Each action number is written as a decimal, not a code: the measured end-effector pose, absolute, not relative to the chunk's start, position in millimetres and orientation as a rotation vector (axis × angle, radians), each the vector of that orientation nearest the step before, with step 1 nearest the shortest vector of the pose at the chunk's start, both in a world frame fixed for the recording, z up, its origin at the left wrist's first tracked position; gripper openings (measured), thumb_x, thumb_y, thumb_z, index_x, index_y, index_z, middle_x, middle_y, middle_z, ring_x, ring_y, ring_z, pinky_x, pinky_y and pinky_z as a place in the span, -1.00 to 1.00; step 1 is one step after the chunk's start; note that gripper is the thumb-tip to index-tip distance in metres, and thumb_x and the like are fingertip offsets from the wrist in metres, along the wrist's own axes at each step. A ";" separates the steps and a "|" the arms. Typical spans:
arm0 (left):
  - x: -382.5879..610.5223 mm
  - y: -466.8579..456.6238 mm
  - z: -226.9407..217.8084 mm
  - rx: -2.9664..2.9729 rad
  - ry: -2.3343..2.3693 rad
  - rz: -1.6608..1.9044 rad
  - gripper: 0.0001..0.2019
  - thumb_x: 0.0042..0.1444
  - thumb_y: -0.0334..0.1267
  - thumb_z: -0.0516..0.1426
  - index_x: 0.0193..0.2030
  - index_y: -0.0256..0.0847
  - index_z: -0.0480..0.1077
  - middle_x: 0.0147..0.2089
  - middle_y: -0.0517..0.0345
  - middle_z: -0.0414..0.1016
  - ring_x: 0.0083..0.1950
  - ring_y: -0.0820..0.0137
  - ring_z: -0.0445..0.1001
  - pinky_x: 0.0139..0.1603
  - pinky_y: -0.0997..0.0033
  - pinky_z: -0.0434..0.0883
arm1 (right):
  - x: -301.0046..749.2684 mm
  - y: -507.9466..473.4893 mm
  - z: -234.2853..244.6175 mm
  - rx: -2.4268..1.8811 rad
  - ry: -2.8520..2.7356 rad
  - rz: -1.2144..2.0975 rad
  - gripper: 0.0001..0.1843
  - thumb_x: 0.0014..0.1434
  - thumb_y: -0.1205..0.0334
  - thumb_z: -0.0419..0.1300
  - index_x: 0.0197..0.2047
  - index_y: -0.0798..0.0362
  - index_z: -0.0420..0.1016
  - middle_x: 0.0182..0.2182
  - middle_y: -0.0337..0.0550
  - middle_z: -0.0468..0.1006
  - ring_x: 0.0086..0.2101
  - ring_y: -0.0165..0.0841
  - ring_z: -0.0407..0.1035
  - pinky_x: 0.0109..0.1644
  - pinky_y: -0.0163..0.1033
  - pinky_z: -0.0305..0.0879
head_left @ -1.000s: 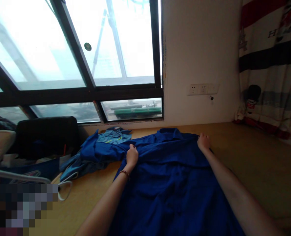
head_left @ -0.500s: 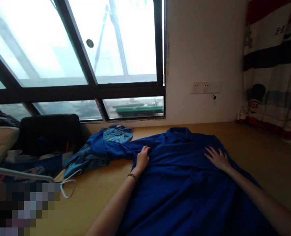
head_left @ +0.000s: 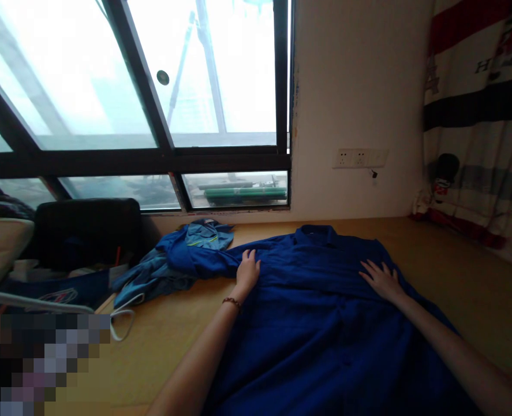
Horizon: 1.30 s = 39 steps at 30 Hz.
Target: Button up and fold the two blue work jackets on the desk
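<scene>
With fingers spread wide, the right hand (head_left: 383,282) is pressing lightly on the blue shirt (head_left: 316,329), seemingly steadying it; the left hand (head_left: 247,273) is touching beside the left sleeve (head_left: 210,263), grip unclear. Beyond, the collar (head_left: 318,237) is facing the wall (head_left: 351,86).

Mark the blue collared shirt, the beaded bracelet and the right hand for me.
Blue collared shirt (head_left: 318,312): head view, on its body, between the forearms.
Beaded bracelet (head_left: 232,301): head view, on its beads.
Right hand (head_left: 382,281): head view, on its back.
</scene>
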<state>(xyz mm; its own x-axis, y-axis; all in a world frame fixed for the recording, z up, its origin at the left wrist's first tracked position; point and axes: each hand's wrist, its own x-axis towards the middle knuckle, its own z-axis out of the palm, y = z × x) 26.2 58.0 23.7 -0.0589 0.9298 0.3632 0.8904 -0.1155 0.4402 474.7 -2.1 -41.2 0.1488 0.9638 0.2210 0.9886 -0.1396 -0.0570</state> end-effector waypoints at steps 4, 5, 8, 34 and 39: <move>-14.6 54.2 36.3 1.730 2.508 0.915 -0.48 -0.01 -0.13 0.06 0.02 -0.45 0.10 0.06 -0.37 0.14 0.03 -0.02 0.25 -0.09 0.11 0.27 | 438.6 -16.2 -37.1 -2.173 -1.880 -0.357 -0.43 0.11 -0.08 -0.14 0.12 0.01 0.17 0.13 -0.04 0.14 0.09 0.05 -0.07 0.03 0.30 -0.18; -26.5 54.9 38.3 1.614 2.526 0.851 -0.47 -0.04 -0.11 0.08 -0.02 -0.50 0.13 0.03 -0.42 0.17 0.00 -0.04 0.27 -0.14 0.11 0.28 | 427.3 -21.3 -36.1 -2.121 -1.910 -0.362 -0.44 0.11 -0.08 -0.13 0.11 0.00 0.18 0.12 -0.06 0.16 0.09 0.03 -0.07 0.04 0.28 -0.17; -57.1 59.1 43.4 1.461 2.408 0.695 -0.65 -0.09 -0.20 0.10 -0.25 -0.49 0.28 -0.16 -0.35 0.36 -0.15 0.02 0.38 -0.26 0.19 0.31 | 396.9 -37.0 -36.1 -1.954 -2.004 -0.328 -0.48 0.11 -0.08 -0.12 0.06 -0.04 0.24 0.09 -0.12 0.22 0.08 -0.03 -0.02 0.07 0.23 -0.14; 111.3 -56.6 40.4 2.729 0.570 0.380 -0.71 0.08 -0.42 -0.10 -0.08 -0.20 0.28 -0.05 0.09 0.35 -0.06 0.45 0.34 -0.02 0.51 0.28 | 309.7 -1.1 46.0 -0.543 -0.460 1.510 -0.83 0.00 0.35 0.14 -0.28 0.01 0.40 -0.37 -0.27 0.54 -0.32 -0.38 0.42 -0.20 -0.24 0.38; 131.5 -9.0 24.5 2.675 0.983 0.715 -0.58 0.12 -0.26 -0.08 0.14 -0.22 0.09 0.21 0.03 0.08 0.23 0.27 0.01 0.21 0.24 0.03 | 256.8 -19.6 126.7 -0.476 -0.857 1.123 -0.54 -0.02 0.20 0.16 0.01 -0.05 0.27 -0.12 -0.22 0.44 -0.11 -0.32 0.31 -0.02 -0.13 0.26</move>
<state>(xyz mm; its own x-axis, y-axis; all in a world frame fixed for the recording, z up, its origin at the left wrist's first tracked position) 131.5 -9.0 24.5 0.6614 0.6517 0.3714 0.5535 -0.7582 0.3447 256.8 -19.6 126.7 0.1734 0.9199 0.3517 -0.5821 0.3838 -0.7168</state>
